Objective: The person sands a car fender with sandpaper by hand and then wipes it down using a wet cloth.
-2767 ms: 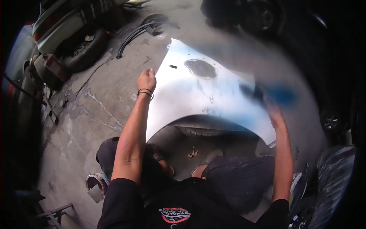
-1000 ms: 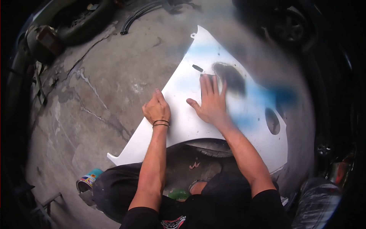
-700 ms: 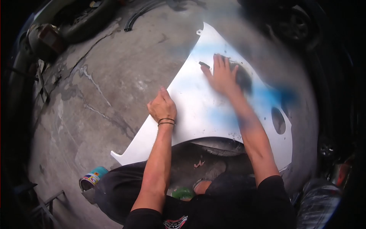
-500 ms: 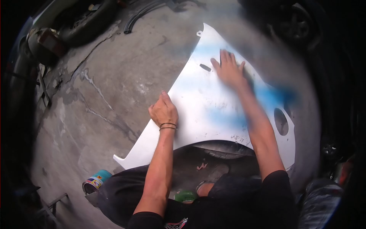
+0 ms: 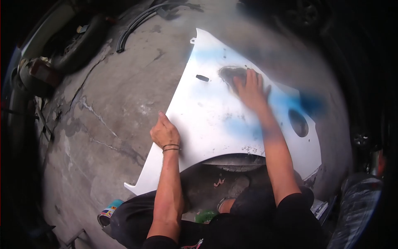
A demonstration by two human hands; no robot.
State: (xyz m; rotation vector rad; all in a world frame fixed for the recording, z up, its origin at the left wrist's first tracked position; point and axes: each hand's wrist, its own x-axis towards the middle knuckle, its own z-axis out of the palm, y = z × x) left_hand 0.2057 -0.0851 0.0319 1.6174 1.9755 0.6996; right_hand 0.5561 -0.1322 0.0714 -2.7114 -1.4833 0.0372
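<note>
A white car fender (image 5: 203,114) lies tilted across my lap, its wheel-arch curve towards me. Bluish patches show on its surface. My left hand (image 5: 165,132) is closed around the fender's left edge, thumb upward. My right hand (image 5: 251,92) rests flat on the upper right part with fingers spread. Beside and partly beneath those fingers is a dark bare patch (image 5: 229,76) with a rough rim. Whether anything lies under the right palm is hidden. A small slot (image 5: 202,78) and a large oval hole (image 5: 298,123) pierce the panel.
An open can with a colourful label (image 5: 110,211) stands by my left knee. Black curved strips (image 5: 132,27) lie on the concrete floor beyond the fender. A tyre (image 5: 83,50) is at the upper left. Something in clear plastic (image 5: 358,209) sits at the lower right.
My right hand has slid right and slightly towards me across the fender, uncovering the dark patch. My left hand keeps its hold on the edge. The camera view has shifted.
</note>
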